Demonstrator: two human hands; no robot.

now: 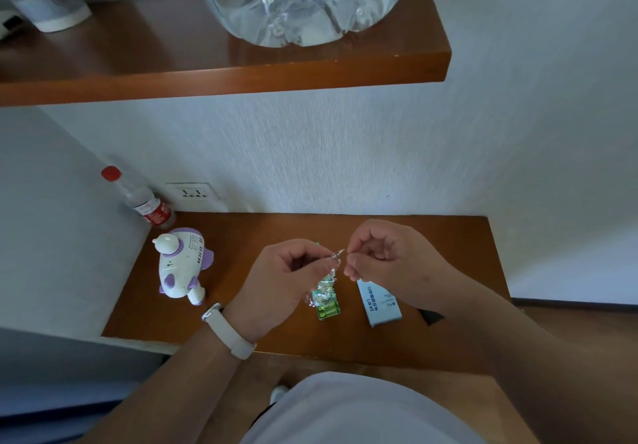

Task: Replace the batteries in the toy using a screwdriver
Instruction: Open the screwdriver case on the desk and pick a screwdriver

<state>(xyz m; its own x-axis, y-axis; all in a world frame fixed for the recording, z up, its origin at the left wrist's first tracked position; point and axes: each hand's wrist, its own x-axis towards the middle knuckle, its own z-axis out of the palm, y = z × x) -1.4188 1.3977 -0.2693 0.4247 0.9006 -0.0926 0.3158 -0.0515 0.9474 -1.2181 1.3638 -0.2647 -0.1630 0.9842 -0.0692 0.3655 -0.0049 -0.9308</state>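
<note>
The white and purple toy stands on the left of the wooden table, apart from both hands. My left hand is closed around a slim metal tool, of which only the tip shows. My right hand pinches that tip with its fingertips. Crinkled clear wrap runs from under my left hand down to a green battery pack lying on the table. A blue-grey screwdriver kit box lies just right of the pack, below my right hand.
A bottle with a red cap stands in the back left corner by a wall socket. A wooden shelf overhangs the table and carries a large clear water jug. A small dark object lies under my right forearm.
</note>
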